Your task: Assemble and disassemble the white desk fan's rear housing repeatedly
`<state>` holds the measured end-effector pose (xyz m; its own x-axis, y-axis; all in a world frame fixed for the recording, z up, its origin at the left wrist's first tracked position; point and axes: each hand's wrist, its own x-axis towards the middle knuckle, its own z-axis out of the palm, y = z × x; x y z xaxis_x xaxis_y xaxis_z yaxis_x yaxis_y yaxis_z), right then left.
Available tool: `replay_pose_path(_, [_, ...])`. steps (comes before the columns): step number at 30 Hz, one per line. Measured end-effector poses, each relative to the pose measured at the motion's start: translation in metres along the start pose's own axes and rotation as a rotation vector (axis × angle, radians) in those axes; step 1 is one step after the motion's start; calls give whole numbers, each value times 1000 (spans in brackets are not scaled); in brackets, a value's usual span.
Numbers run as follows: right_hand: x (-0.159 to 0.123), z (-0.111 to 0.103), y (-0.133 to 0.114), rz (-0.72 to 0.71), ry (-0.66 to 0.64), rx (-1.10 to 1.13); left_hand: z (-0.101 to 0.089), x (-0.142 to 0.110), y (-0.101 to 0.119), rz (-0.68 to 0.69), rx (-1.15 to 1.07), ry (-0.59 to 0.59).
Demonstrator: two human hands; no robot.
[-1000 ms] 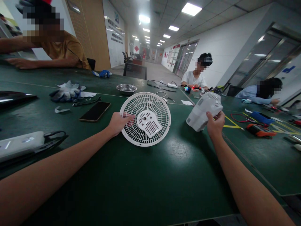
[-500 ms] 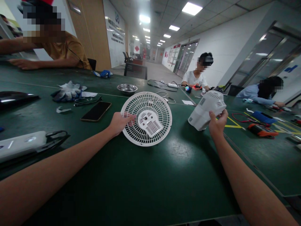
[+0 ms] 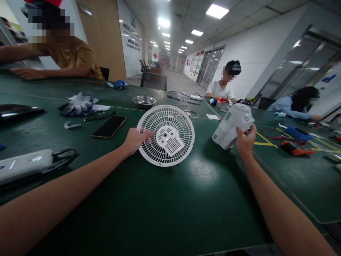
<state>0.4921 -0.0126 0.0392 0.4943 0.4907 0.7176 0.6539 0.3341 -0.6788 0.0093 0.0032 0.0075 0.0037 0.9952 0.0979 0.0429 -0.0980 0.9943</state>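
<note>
A round white fan grille (image 3: 166, 135) rests tilted on the green table (image 3: 165, 206), its near edge on the surface. My left hand (image 3: 134, 139) grips its left rim, fingers curled over the wires. To the right, my right hand (image 3: 245, 139) is closed on a white plastic fan motor housing (image 3: 233, 125), held just above the table.
A black phone (image 3: 108, 127) lies left of the grille, with gloves (image 3: 76, 105) and a steel bowl (image 3: 144, 101) behind. A white device with a black strap (image 3: 29, 163) sits near left. Tools and red cables (image 3: 293, 145) lie at right. Other people sit across and at left.
The housing in my right hand has risen slightly and tipped. My left hand and the grille have barely moved.
</note>
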Motion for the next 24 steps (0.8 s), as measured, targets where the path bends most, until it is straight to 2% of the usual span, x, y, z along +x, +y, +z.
replay_pose_path(4, [0, 0, 3, -2, -15, -16, 0, -1, 3, -7, 1, 7])
replay_pose_path(11, [1, 0, 8, -27, 46, -47, -1, -2, 4, 13, 11, -25])
replay_pose_path(17, [1, -2, -2, 22, -11, -90, -4, 2, -2, 14, -3, -38])
replay_pose_path(21, [0, -2, -12, 45, -60, -15, -7, 4, -4, -4, 11, -52])
replay_pose_path(24, [1, 0, -11, 32, -87, 14, -7, 6, -6, -4, 7, -60])
